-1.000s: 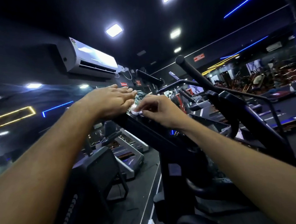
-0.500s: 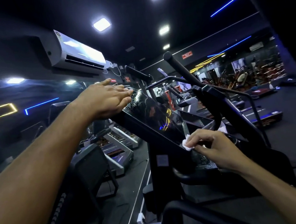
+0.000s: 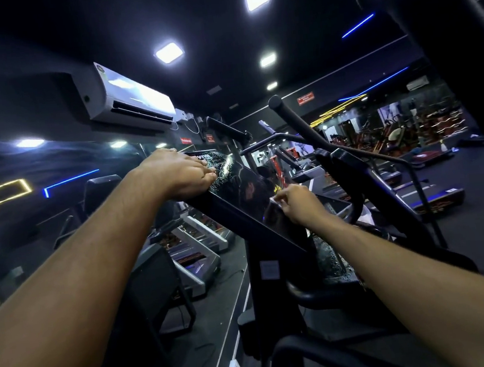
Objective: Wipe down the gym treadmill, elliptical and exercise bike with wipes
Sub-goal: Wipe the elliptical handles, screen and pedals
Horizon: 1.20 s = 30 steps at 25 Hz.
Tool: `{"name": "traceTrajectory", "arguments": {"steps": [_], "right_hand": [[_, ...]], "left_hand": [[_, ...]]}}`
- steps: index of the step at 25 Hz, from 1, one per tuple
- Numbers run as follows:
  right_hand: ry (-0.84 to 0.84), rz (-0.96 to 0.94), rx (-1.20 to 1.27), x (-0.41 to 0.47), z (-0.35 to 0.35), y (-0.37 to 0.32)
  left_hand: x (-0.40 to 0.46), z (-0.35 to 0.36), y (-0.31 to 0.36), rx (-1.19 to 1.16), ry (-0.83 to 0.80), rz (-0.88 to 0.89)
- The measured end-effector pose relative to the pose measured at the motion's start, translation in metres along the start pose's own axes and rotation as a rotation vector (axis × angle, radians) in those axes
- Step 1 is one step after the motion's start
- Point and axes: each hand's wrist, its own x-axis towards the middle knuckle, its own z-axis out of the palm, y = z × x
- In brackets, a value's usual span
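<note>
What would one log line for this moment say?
step: wiping console screen | left hand: rests flat on screen's top edge | right hand: pinches white wipe on screen

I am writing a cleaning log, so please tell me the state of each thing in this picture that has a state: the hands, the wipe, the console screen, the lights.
left hand: fingers straight, resting flat on the screen's top corner
right hand: pinches the wipe against the screen
wipe: white, crumpled, mostly hidden
console screen: dark, tilted, glossy with streaks
ceiling lights: on
air conditioner: flap open
</note>
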Motion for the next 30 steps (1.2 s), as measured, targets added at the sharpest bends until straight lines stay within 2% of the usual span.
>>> {"name": "traceTrajectory", "arguments": {"steps": [3,8,10,13,15,22,24,26,28,30], "right_hand": [[-0.01,0.072,0.011,-0.032,-0.009,-0.002],[0.07,-0.203,0.264,-0.092,-0.032,-0.047],[0.049,-0.156,0.246,-0.08,-0.03,-0.039],[0.02,0.08,0.053,-0.05,-0.017,-0.011],[0.014,0.191,0.018,-0.046,-0.011,-0.001],[-0.063,0.073,0.168,-0.115,-0.051,-0.031],[-0.116,0.056,0.316,-0.142,-0.067,-0.038],[-0.191,0.05,0.497,-0.168,-0.078,-0.043],[-0.191,0.054,0.615,-0.195,-0.079,-0.043],[-0.169,0.094,0.705,-0.224,-0.071,-0.039]], "left_hand": [[0.0,0.002,0.002,0.019,0.034,-0.003],[-0.002,-0.001,0.005,0.009,0.045,-0.007],[-0.005,-0.001,0.005,0.002,0.047,-0.004],[-0.007,0.001,0.004,0.006,0.083,0.004],[-0.007,0.003,0.004,0.015,0.114,0.003],[-0.012,0.004,0.007,-0.042,0.187,0.027],[-0.019,0.005,0.009,-0.112,0.274,0.051],[-0.033,0.008,0.017,-0.261,0.447,0.073],[-0.061,0.012,0.032,-0.395,0.645,0.101],[-0.101,0.025,0.054,-0.501,0.732,0.108]]}}
